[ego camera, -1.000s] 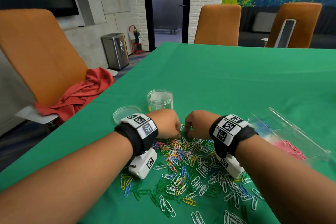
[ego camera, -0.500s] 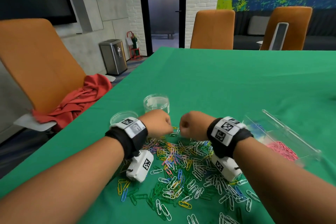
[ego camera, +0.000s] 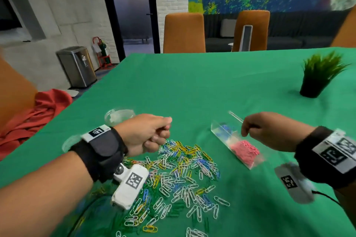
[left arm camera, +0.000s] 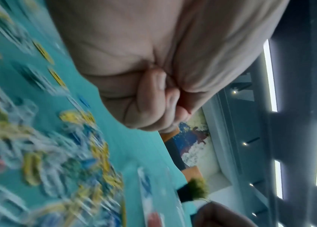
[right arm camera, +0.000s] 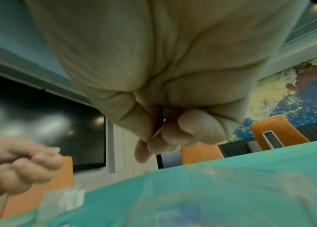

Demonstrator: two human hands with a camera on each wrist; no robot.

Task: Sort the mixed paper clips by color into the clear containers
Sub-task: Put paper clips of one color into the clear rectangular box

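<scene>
A heap of mixed paper clips (ego camera: 183, 169) in white, yellow, blue and green lies on the green table (ego camera: 212, 86). To its right stands a clear rectangular container (ego camera: 217, 131) with pink clips (ego camera: 244, 150) at the near end and blue clips (ego camera: 225, 128) at the far end. My right hand (ego camera: 245, 131) hovers over that container, its curled fingers pinching a thin pink clip (right arm camera: 158, 132). My left hand (ego camera: 165, 131) is a fist above the heap's far edge, and a sliver of red (left arm camera: 182, 104) shows between its thumb and fingers.
A round clear container (ego camera: 119, 115) stands behind my left hand, with a round lid (ego camera: 67, 143) nearer the table's left edge. A potted plant (ego camera: 316, 81) stands at the far right. A red cloth (ego camera: 38, 115) lies on an orange chair at the left.
My right hand has left the heap and moved right, over the rectangular container. My left hand has lifted slightly off the heap. The head view has swung right.
</scene>
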